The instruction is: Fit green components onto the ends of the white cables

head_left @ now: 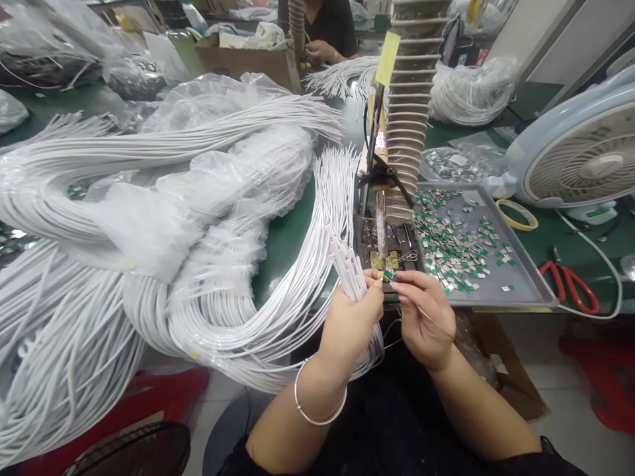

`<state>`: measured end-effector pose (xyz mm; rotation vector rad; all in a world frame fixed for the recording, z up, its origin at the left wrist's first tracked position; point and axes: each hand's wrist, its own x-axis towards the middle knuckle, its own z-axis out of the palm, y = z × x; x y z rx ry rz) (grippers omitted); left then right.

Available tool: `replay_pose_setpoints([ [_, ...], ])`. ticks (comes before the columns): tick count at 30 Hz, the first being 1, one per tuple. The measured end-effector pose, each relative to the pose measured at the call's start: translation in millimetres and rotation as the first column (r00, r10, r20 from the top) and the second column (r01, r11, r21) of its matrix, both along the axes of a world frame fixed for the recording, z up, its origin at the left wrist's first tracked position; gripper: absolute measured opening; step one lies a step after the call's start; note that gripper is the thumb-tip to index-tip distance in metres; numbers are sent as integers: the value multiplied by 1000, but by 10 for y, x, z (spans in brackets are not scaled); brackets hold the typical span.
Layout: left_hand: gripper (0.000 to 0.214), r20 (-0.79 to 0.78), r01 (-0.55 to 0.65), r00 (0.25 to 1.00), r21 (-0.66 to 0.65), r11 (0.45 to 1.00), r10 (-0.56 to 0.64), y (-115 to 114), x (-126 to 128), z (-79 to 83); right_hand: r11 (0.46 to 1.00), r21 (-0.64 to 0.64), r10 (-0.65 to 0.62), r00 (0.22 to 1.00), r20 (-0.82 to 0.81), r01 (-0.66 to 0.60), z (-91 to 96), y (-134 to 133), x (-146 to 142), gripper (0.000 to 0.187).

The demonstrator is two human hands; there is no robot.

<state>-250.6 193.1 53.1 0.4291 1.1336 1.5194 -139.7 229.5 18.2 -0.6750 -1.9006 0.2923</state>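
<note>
My left hand (350, 317) is closed around a bundle of white cables (342, 258) whose stripped ends stick up beside the thumb. My right hand (424, 311) pinches a thin solder wire (421, 309) with its tip at a small green circuit board (388, 273). The board sits on the brass plate of a soldering fixture (381, 241). A soldering iron tip points down at that plate, right above both hands. A silver bracelet circles my left wrist.
Big coils of white cable (149, 198) in plastic bags fill the left of the green table. A grey tray (526, 277) holds several small green boards. Red scissors (570, 284), a tape roll (516, 215) and a fan (580, 158) sit to the right. Another person works at the back.
</note>
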Motion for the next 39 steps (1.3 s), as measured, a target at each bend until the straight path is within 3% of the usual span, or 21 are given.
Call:
replay_pose_setpoints([
  [28, 8, 16, -15, 1000, 34, 999, 14, 23, -13, 30, 999, 10, 39, 999, -5, -39, 12, 54, -17, 30],
  [39, 5, 19, 0, 1000, 22, 1000, -1, 0, -3, -46, 999, -8, 34, 999, 8, -34, -16, 12, 14, 27],
])
